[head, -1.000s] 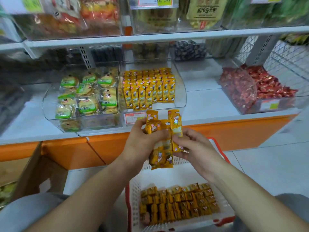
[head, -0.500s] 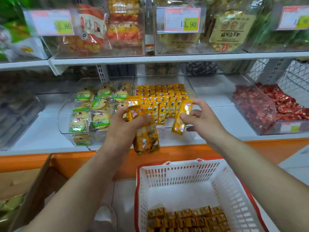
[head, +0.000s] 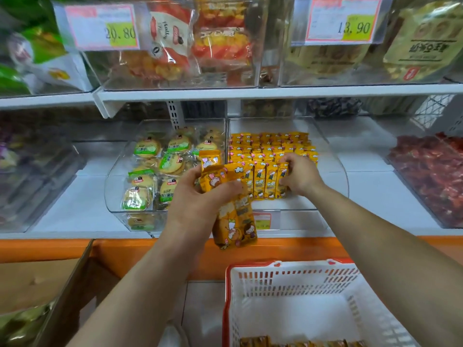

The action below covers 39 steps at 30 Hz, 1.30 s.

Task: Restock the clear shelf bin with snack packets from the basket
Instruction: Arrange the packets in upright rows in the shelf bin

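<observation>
Straight ahead at mid-view, your left hand (head: 196,199) grips a bundle of snack packets (head: 234,221), thumb across the front, and the bundle hangs down in front of the orange shelf edge (head: 350,249). At two o'clock from it, your right hand (head: 302,176) is inside the clear shelf bin (head: 335,171). Its fingers and thumb are curled round the end packet (head: 282,182), which stands upright at the right of the front row, touching its neighbour. Rows of yellow packets (head: 270,144) fill the bin toward twelve o'clock. At five o'clock sits the basket (head: 288,279), white with a red rim, with a few loose packets (head: 300,343) at its bottom. At nine o'clock from the bin, touching it, a second clear bin (head: 114,186) holds green-labelled biscuits (head: 147,147).
</observation>
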Motion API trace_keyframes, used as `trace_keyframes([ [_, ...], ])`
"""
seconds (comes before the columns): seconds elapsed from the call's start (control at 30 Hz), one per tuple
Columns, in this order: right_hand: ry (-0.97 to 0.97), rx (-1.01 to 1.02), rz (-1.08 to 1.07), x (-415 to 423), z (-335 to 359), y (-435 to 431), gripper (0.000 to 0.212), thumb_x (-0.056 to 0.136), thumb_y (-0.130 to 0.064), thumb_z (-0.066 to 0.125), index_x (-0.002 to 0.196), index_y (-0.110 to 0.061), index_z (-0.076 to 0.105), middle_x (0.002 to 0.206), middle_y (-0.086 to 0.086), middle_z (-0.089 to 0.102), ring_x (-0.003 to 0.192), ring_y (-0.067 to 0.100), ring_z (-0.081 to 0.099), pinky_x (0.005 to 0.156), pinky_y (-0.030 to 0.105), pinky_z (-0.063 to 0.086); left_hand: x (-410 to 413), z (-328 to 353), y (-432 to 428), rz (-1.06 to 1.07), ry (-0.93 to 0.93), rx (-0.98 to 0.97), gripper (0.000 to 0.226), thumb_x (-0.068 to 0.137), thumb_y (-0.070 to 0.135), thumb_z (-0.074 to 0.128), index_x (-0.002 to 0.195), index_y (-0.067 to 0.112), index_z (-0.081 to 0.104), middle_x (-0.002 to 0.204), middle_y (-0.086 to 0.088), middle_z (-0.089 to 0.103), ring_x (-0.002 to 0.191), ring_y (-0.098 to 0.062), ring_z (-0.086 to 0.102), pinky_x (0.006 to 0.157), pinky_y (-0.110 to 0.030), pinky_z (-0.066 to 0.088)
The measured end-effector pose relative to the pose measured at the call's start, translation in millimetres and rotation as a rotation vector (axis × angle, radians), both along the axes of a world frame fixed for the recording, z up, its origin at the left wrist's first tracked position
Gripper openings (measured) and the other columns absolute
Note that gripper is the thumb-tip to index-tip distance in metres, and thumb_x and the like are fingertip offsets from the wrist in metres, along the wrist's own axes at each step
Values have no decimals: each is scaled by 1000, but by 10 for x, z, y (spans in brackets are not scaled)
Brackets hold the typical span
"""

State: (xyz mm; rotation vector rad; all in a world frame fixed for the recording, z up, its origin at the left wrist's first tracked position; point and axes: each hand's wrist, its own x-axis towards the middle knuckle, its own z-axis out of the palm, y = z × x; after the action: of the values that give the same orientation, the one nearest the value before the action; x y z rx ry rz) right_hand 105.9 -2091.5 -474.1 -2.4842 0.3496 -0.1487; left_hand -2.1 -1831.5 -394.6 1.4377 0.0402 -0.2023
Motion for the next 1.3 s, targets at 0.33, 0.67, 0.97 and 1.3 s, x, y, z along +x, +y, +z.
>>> trace_keyframes([
  [0.33, 39, 29, 21, -212, 146, -45, 79, 72, -18, 87, 141, -18, 47, 121, 8, 66, 107, 28, 63, 84, 31, 50, -21, 21, -118, -14, 91, -48, 75, 76, 22, 86, 142, 22, 50, 116, -9, 74, 93, -29, 77, 84, -56, 61],
  [0.67, -34, 750, 324, -1992, 704, 387, 38, 85, -45, 66, 123, -45, 61, 102, -11, 71, 91, 12, 72, 70, 29, 60, -208, -34, -455, -96, 193, -161, 45, 80, 11, 80, 122, 9, 64, 101, -15, 78, 88, -35, 77, 69, -49, 64],
  [0.97, 56, 814, 323, -2186, 711, 202, 77, 83, -8, 78, 137, -50, 43, 110, 8, 63, 79, 32, 72, 66, 34, 58, -387, -156, -645, -229, 182, -176, 54, 75, 14, 83, 124, 6, 63, 108, -19, 76, 93, -39, 76, 70, -47, 62],
  [1.3, -204, 462, 43, -1549, 860, -203, 32, 76, -16, 81, 98, -23, 59, 92, 8, 65, 69, 19, 71, 60, 34, 56, -253, -90, -562, -172, 164, -102, 60, 76, 17, 86, 129, 12, 59, 98, -6, 80, 86, -24, 78, 66, -36, 63],
])
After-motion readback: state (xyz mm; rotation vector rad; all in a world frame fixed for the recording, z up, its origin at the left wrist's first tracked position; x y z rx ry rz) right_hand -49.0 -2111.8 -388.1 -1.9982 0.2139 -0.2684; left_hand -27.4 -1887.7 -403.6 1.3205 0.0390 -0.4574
